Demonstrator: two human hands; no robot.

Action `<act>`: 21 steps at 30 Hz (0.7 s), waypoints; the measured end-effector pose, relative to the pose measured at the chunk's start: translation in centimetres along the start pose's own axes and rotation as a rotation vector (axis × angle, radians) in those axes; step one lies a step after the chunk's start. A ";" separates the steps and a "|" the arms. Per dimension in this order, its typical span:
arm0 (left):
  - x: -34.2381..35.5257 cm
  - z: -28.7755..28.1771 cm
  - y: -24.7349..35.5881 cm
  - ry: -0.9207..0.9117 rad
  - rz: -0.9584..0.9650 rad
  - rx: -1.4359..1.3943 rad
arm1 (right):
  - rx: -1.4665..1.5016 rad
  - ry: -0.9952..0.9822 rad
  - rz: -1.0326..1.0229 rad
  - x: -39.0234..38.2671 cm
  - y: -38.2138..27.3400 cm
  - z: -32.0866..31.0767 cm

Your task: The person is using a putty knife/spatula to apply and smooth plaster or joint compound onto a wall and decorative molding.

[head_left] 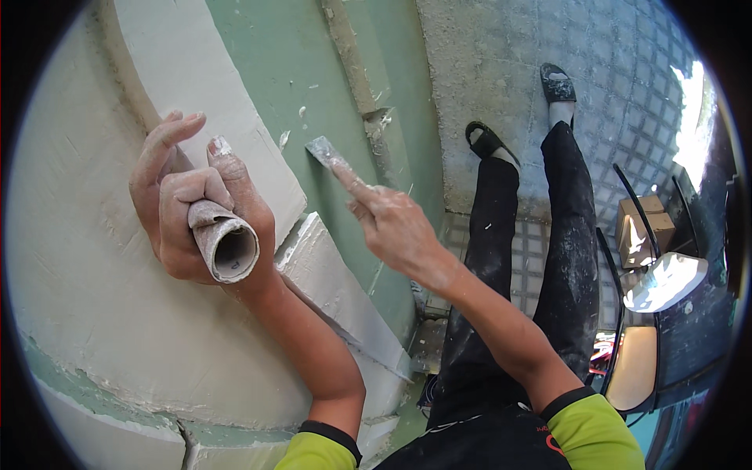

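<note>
My left hand (176, 227) is coated in white dust and closed around a pale rolled-up tube (223, 241), paper-like, its hollow end facing me. Some of its fingers lift away from the roll. To the right, my right hand (403, 235) grips a small putty knife (321, 150), with a finger stretched along it. The blade's tip is at the green panel surface (274, 55), beside small white flecks; whether it touches cannot be told. Most of the knife's handle is hidden in my fist.
A white plastered strip (188, 70) and a broken-edged white block (329, 274) border the green panel. A raised ledge (352, 55) runs along it. My feet in dark sandals (558, 84) stand on tiled floor (486, 78). At right are a chair (666, 282) and a cardboard box (646, 227).
</note>
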State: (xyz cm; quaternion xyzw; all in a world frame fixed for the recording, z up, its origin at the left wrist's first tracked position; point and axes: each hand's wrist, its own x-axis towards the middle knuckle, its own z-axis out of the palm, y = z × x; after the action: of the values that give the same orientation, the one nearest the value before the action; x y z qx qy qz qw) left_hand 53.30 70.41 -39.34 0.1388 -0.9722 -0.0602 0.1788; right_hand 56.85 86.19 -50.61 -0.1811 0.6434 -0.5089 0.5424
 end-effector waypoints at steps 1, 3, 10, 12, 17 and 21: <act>0.0 0.0 -0.1 -0.013 0.003 0.008 | 0.008 0.032 -0.050 0.1 -0.3 0.4; 0.0 0.0 0.2 -0.031 0.005 0.011 | 0.048 0.053 -0.024 4.0 -0.6 -0.5; -0.1 -0.5 0.2 -0.060 -0.023 0.052 | 0.039 0.046 -0.036 -0.3 -1.2 0.7; 0.0 -0.6 0.3 -0.066 -0.023 0.061 | 0.070 0.042 -0.009 1.0 -1.1 0.6; 0.1 0.2 0.4 -0.076 -0.002 0.048 | 0.092 0.047 0.127 7.5 -1.0 -3.7; -0.1 -1.2 -0.1 -0.088 -0.019 0.086 | 0.067 0.037 -0.113 -1.0 -2.0 0.2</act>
State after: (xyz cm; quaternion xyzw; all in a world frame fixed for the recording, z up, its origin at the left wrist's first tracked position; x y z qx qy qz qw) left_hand 53.85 70.26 -38.31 0.1526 -0.9794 -0.0260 0.1293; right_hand 56.69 86.02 -48.38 -0.1893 0.6249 -0.5631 0.5065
